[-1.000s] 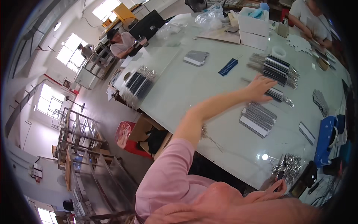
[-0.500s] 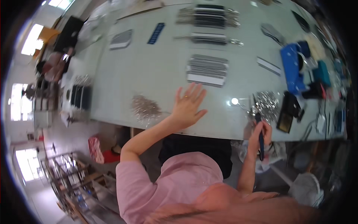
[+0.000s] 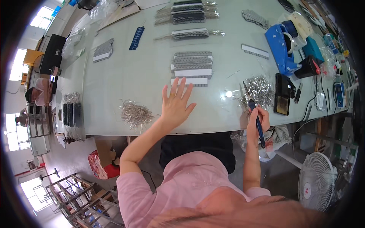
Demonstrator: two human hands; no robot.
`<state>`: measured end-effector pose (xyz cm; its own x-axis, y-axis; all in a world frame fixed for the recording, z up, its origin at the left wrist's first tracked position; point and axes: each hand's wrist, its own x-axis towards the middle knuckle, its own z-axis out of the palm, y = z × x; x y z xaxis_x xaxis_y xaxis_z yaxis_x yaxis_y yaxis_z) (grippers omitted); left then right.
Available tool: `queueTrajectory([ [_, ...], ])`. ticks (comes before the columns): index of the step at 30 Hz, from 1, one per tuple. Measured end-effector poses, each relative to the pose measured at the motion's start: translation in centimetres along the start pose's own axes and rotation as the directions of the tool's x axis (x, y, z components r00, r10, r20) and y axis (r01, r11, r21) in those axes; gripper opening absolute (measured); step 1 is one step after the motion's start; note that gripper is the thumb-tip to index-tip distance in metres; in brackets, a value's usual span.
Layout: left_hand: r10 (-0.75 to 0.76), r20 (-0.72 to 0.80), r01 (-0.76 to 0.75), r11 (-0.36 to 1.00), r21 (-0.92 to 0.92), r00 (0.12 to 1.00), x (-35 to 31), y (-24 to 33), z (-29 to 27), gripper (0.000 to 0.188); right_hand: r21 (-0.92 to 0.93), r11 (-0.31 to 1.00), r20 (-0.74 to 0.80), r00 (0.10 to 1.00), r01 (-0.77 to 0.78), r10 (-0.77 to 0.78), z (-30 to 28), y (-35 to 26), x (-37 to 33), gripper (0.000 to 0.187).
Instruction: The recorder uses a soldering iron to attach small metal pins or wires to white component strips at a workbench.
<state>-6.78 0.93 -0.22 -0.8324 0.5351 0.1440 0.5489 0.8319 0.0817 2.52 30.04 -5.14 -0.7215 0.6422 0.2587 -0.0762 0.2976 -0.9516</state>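
My left hand (image 3: 175,105) lies spread over the table, palm down, with its fingertips at the near edge of a narrow white-and-grey strip (image 3: 198,81). Just beyond that strip is a stack of similar grey strips (image 3: 192,62). In my right hand (image 3: 259,121) is a pen-like tool with a blue handle and a thin dark metal tip, apparently a soldering iron (image 3: 259,131). Its tip points away from me, beside a heap of shiny silver metal pieces (image 3: 260,91). Another pile of thin metal wires (image 3: 135,114) sits left of my left hand.
Bundled strips with wire ends (image 3: 188,15) lie at the back. A blue tape dispenser (image 3: 279,49), a black tray with a yellowish pad (image 3: 282,99) and a black cup (image 3: 307,68) stand at the right. A white fan (image 3: 316,182) is below the table's right edge.
The view has shifted. One strip now lies apart from the near side of the stack, at my left fingertips. My right hand still holds the soldering iron by the silver heap.
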Motion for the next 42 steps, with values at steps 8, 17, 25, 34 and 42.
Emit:
queueTrajectory([
  [8,-0.045,0.114,0.061,0.988,-0.141,0.992,-5.1,3.9,-1.9,0.068,-0.106,0.994,0.047,0.999,0.029,-0.024,0.2,-1.3,0.4,0.010],
  [17,0.023,0.021,-0.016,0.953,-0.302,1.000,-1.2,10.4,1.0,0.066,-0.069,0.995,0.045,0.997,0.073,-0.070,-0.2,-0.4,-0.1,0.012],
  [25,-0.132,0.108,0.167,0.871,-0.462,0.985,-2.7,14.2,0.2,0.073,0.015,1.000,0.011,1.000,-0.009,0.009,-0.1,-1.5,-0.2,0.010],
  [34,-0.071,0.074,0.085,0.976,-0.202,0.995,-4.1,3.5,-1.3,0.063,-0.036,0.977,0.315,0.930,0.211,-0.189,-3.1,-4.9,-3.2,0.014],
  [42,0.025,0.085,-0.008,0.982,-0.191,0.996,-5.6,2.3,-1.2,0.065,-0.058,0.979,0.398,0.903,0.198,-0.159,-2.7,-6.6,-4.6,0.014],
])
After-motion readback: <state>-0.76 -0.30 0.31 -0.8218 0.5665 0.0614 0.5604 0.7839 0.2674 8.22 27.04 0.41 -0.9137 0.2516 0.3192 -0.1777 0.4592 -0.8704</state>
